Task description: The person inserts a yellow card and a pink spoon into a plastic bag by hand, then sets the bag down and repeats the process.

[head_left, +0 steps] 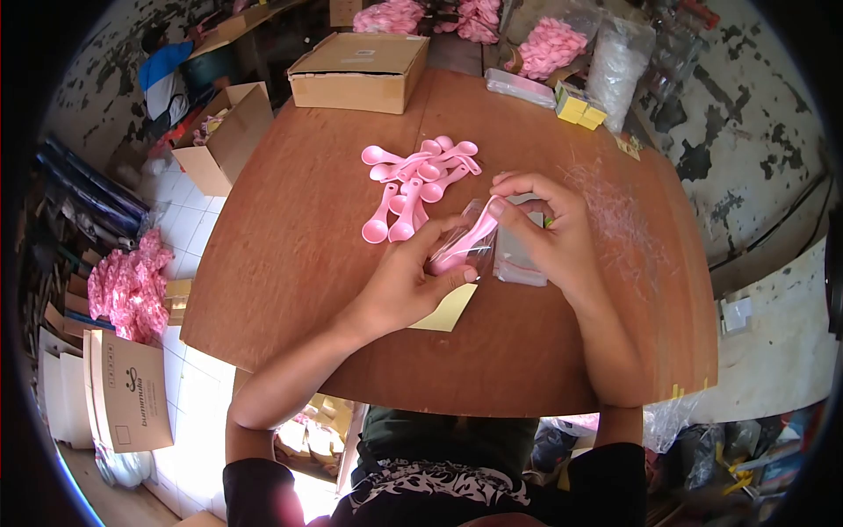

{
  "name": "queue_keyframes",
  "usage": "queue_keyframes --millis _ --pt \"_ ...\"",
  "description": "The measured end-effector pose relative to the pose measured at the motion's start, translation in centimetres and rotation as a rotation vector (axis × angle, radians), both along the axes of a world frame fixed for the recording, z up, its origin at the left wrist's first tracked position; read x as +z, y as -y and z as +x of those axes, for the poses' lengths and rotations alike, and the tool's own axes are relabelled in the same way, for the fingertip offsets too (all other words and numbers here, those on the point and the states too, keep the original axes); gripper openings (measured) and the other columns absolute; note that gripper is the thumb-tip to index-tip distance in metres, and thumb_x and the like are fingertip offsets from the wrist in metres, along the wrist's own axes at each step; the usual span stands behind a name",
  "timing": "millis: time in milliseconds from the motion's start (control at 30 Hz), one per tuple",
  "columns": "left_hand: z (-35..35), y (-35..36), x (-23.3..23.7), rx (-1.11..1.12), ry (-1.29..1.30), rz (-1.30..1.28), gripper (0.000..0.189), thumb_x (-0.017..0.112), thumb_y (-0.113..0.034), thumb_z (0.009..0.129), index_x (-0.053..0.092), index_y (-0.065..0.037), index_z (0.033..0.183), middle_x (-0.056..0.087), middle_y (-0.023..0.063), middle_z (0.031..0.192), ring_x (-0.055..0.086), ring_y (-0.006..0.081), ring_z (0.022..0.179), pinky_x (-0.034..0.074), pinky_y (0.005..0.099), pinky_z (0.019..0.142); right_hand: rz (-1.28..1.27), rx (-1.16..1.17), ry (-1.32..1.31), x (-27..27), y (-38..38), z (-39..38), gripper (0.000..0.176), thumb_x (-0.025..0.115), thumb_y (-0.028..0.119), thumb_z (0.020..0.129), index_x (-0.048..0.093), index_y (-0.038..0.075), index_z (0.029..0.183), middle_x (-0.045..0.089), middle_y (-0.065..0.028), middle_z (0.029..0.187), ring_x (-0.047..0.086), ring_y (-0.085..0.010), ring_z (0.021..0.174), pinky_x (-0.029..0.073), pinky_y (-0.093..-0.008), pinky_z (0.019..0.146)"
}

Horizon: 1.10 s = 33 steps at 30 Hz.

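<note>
My left hand (406, 285) holds a small clear plastic bag (464, 241) with pink plastic spoons (470, 239) inside it, just above the brown wooden table (299, 263). My right hand (549, 233) pinches the top of the same bag and the spoon handle with its fingertips. Under my right hand lies a stack of clear bags (518, 259). A pile of several loose pink spoons (417, 180) lies just beyond my hands. A yellow paper slip (448, 312) sits under my left wrist.
A shut cardboard box (358, 70) stands at the table's far edge, with yellow packets (580, 105) and bags of pink spoons (549, 46) to its right. Open boxes (224, 136) and pink bundles (132, 285) sit on the floor at left. Another person (167, 75) crouches far left.
</note>
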<state>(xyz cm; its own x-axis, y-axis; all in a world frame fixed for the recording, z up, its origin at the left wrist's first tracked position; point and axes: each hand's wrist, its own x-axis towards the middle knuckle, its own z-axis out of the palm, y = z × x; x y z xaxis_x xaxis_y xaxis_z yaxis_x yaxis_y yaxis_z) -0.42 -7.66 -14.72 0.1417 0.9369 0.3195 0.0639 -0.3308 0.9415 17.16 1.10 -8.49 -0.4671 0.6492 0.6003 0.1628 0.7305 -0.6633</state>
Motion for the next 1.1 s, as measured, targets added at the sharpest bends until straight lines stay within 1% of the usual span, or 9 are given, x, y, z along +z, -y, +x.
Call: queue_keyframes --millis 167,267,400,533,667,733,867,1000,1100 --pt "0.3 0.2 -0.2 -0.034 0.146 0.010 0.070 0.065 -0.001 0.090 0.024 -0.002 0.147 0.054 0.0150 0.128 0.059 0.0169 0.109 0.052 0.0291 0.087 -0.514 0.146 0.134 0.2 0.9 0.4 0.013 0.070 0.010 0.086 0.069 0.002 0.095 0.068 -0.0028 0.095 0.063 -0.0111 0.080 0.052 -0.0285 0.070" --pt "0.3 0.3 0.1 -0.027 0.124 0.048 0.075 0.063 0.000 0.090 0.019 -0.004 0.150 0.045 0.0157 0.139 0.058 0.0187 0.114 0.052 0.0291 0.088 -0.222 0.182 0.008 -0.2 0.9 -0.1 0.014 0.070 0.010 0.087 0.068 0.000 0.096 0.068 -0.0021 0.095 0.063 -0.0093 0.077 0.052 -0.0259 0.068" --pt "0.1 1.0 1.3 -0.060 0.083 0.023 0.083 0.068 -0.006 0.089 0.015 -0.005 0.152 0.042 0.0151 0.143 0.052 0.0207 0.122 0.047 0.0372 0.098 -0.445 0.215 0.050 0.9 1.4 0.5 0.012 0.070 0.007 0.086 0.069 -0.002 0.095 0.069 -0.0030 0.088 0.063 -0.0098 0.074 0.051 -0.0247 0.067" --pt "-0.1 0.8 0.0 0.211 -0.200 0.358 0.093 0.078 -0.022 0.082 0.019 -0.004 0.151 0.041 0.0186 0.143 0.040 0.0310 0.134 0.024 0.0451 0.114 0.000 0.026 0.108 4.3 2.0 2.4 0.011 0.069 0.003 0.084 0.070 -0.003 0.093 0.070 -0.0079 0.086 0.065 -0.0134 0.075 0.051 -0.0255 0.068" --pt "-0.7 -0.1 -0.1 0.330 -0.136 0.513 0.074 0.073 -0.019 0.084 0.032 0.000 0.143 0.043 0.0213 0.140 0.044 0.0337 0.129 0.038 0.0415 0.102 0.432 -0.120 -0.032 7.2 1.1 3.0 0.012 0.069 0.002 0.083 0.069 -0.004 0.094 0.070 -0.0087 0.086 0.065 -0.0128 0.075 0.051 -0.0251 0.067" --pt "-0.4 -0.2 -0.4 0.312 -0.105 0.483 0.072 0.073 -0.018 0.084 0.034 0.001 0.142 0.045 0.0211 0.138 0.045 0.0335 0.128 0.038 0.0416 0.102 0.248 -0.142 0.381 7.0 0.8 2.2 0.012 0.068 0.000 0.082 0.069 -0.005 0.093 0.070 -0.0100 0.085 0.066 -0.0141 0.075 0.051 -0.0259 0.067" --pt "-0.7 0.0 0.2 0.295 -0.083 0.464 0.064 0.072 -0.015 0.084 0.041 0.002 0.137 0.048 0.0211 0.135 0.046 0.0323 0.127 0.038 0.0417 0.102 0.289 -0.008 0.342 6.2 1.2 2.9 0.012 0.068 -0.001 0.082 0.069 -0.004 0.093 0.069 -0.0105 0.085 0.067 -0.0158 0.077 0.052 -0.0271 0.067" --pt "-0.3 1.1 1.5 0.212 -0.167 0.419 0.058 0.071 -0.015 0.087 0.045 0.003 0.135 0.048 0.0190 0.138 0.049 0.0276 0.125 0.042 0.0384 0.098 -0.187 0.155 0.166 5.2 3.4 3.5 0.015 0.066 0.004 0.088 0.068 -0.006 0.100 0.069 -0.0094 0.089 0.067 -0.0146 0.084 0.054 -0.0264 0.072" --pt "0.7 1.5 1.4 -0.069 0.326 0.114 0.046 0.066 -0.016 0.092 0.051 0.003 0.131 0.058 0.0147 0.128 0.057 0.0186 0.113 0.048 0.0313 0.090 -0.541 0.260 0.084 4.4 4.2 3.3 0.021 0.063 0.009 0.094 0.066 -0.007 0.106 0.068 -0.0083 0.092 0.065 -0.0121 0.090 0.055 -0.0241 0.079"
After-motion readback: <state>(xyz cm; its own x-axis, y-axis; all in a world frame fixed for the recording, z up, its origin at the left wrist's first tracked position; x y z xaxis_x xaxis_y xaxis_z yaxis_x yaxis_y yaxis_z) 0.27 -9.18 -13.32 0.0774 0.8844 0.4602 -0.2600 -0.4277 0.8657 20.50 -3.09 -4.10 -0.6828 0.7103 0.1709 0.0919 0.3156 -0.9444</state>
